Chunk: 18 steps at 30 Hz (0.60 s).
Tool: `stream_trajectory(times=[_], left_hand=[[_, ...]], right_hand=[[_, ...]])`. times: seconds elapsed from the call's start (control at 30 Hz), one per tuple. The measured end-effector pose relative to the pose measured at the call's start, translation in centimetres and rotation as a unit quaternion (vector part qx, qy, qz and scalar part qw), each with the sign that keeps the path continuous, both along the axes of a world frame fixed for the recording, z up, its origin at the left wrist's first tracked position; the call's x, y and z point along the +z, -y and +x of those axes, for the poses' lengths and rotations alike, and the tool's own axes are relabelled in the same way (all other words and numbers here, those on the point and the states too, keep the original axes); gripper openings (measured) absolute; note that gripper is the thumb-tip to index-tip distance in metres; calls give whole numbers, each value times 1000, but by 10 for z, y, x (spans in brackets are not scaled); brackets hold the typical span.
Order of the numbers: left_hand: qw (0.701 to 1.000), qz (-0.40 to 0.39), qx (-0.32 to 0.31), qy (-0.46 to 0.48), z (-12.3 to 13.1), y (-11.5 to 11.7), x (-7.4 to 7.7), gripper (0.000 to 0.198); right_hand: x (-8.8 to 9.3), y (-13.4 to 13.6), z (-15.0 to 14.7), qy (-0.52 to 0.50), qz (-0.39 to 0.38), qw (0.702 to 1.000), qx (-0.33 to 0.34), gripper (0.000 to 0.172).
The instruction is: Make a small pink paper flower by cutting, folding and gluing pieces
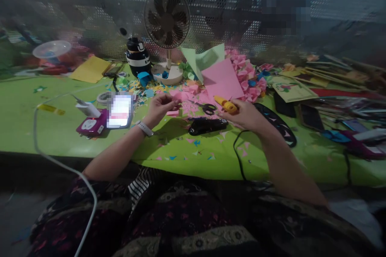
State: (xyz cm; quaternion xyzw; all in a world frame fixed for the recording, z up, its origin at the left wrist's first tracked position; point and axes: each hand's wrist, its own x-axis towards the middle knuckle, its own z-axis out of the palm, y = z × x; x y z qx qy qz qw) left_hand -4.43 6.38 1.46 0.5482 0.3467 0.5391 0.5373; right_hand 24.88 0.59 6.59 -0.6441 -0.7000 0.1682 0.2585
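Note:
My right hand (pixel 245 114) is wrapped round a yellow glue gun (pixel 226 104), its nose pointing left and away from me. A black cord (pixel 236 148) hangs over the table edge below that hand. To the left, the fingers of my left hand (pixel 161 108) are pinched together above pink paper scraps; whatever is between them is too small to make out. Between the hands lie dark-handled scissors (pixel 208 108) and, closer to me, a black stapler (pixel 208 126). Pink paper sheets (pixel 223 80) rest behind them, in front of a heap of folded pink paper pieces (pixel 244 72).
A fan (pixel 167 18) and a dark bottle (pixel 138 58) stand at the back. On the left are a lit phone (pixel 120 110) and a purple power socket (pixel 92 125) with a white cable. Rightward lie a black tray (pixel 277 124), a dark phone (pixel 310 116) and sticks. Paper scraps litter the green table (pixel 177 164).

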Motion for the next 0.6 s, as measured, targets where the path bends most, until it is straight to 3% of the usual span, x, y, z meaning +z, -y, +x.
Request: stream_trajectory(times=[0.13,0.3,0.5,0.6], left_hand=[[1000,3,5,0,-1,-1,0,34],[1000,19,19,-3,-1,-3,0,34],[998,35,46,-13,-3,-5,3,29],[997,38,61,-20,-5,-8,3,27]], right_hand=[[5,14,45,67,-26,995,-74,40],[-4,30,84,156,-59,962,-217,36],[-32,34,112,184,-76,948,-247,47],[-44,32,126,202,-56,953,-221,48]])
